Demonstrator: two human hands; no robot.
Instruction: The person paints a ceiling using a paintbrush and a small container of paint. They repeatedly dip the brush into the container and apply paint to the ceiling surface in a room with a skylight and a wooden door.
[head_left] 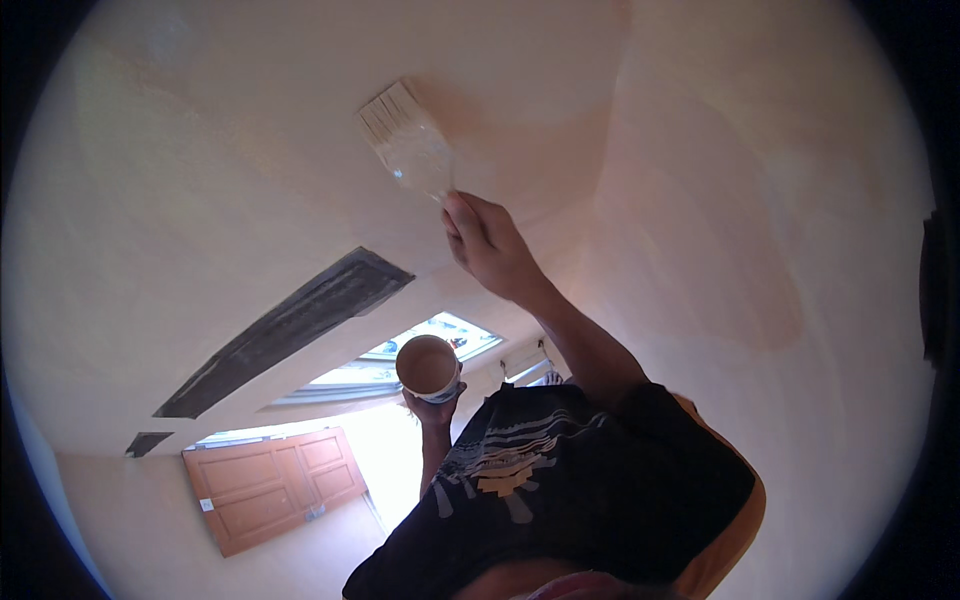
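My right hand [490,240] is closed round the handle of a wide paintbrush [415,150], raised toward a pale painted surface [270,160]. Pale paint coats the brush, and its bristles are at or very near the surface; I cannot tell whether they touch. Beside the bristles lies a darker, damp-looking patch [520,130]. Lower down, my left hand [437,405] grips a white paint tub [427,368] from underneath and the side. Its round mouth shows a pale beige inside; how much paint it holds is unclear.
A long dark grey strip [290,335] crosses the pale surface to the left, with a smaller dark piece [148,443] beyond its end. Behind the tub are a window [440,330] and a bright doorway [390,440]. A brown panelled door [275,490] stands lower left. Another pale wall [720,220] rises at right.
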